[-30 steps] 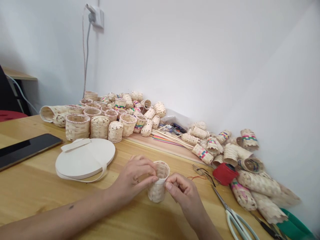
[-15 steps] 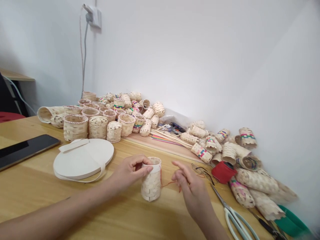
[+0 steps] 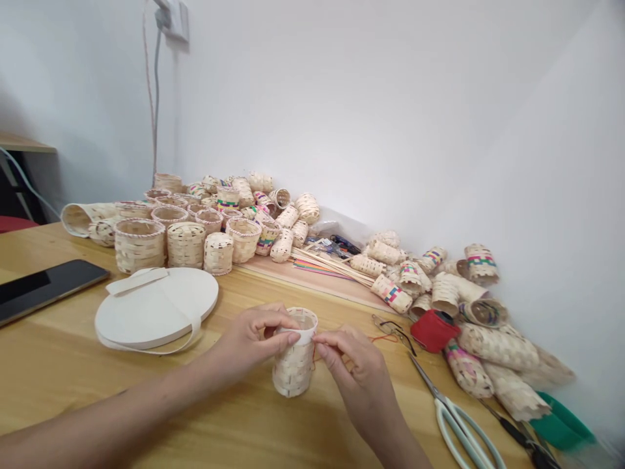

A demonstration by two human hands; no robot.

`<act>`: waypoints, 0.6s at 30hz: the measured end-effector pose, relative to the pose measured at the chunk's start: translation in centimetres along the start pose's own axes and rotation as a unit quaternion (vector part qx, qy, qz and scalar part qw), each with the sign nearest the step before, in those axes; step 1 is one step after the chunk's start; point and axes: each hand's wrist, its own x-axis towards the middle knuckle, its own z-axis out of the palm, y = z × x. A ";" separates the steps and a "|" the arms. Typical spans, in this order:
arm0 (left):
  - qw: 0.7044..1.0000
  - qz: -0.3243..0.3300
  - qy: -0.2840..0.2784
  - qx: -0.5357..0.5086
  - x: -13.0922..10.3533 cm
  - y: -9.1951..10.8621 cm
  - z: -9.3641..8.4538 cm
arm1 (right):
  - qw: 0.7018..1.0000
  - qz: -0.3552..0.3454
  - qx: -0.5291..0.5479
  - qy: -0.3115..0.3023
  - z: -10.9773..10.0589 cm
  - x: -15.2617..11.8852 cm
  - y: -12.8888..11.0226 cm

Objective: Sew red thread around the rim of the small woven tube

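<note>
A small woven bamboo basket (image 3: 293, 371) stands upright on the table, a pale band round its rim. My left hand (image 3: 263, 331) grips that rim from the left, thumb outside and fingers reaching over the edge. At the rim's right side, the fingertips of my right hand (image 3: 356, 365) are pinched together, with red thread at them. A needle, if there is one, is too small to make out. Red thread (image 3: 385, 337) shows beyond the right hand, and a short length hangs down the basket's side.
Left of my hands lie a roll of white flat strip (image 3: 156, 309) and a phone (image 3: 49, 286). Finished baskets (image 3: 140, 246) crowd the back. To the right are glasses (image 3: 398, 331), a red pouch (image 3: 434, 331), scissors (image 3: 454, 413), piled baskets (image 3: 500, 348) and a green container (image 3: 561, 420).
My right hand has moved left, from apart from the basket to its rim, and its fingers have closed together. The left hand keeps its grip. The view has shifted slightly.
</note>
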 end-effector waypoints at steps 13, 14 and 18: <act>1.000 0.011 -0.010 -0.018 -0.1 0.0 0.0 | 1.000 0.013 0.002 -0.004 -0.2 -0.1 -0.2; 1.000 0.013 -0.011 -0.018 -0.1 0.0 0.0 | 1.000 0.011 0.000 -0.005 -0.2 -0.1 -0.3; 0.999 0.038 -0.019 -0.001 -0.3 0.4 0.0 | 1.000 0.001 -0.012 0.002 -0.3 -0.2 -0.5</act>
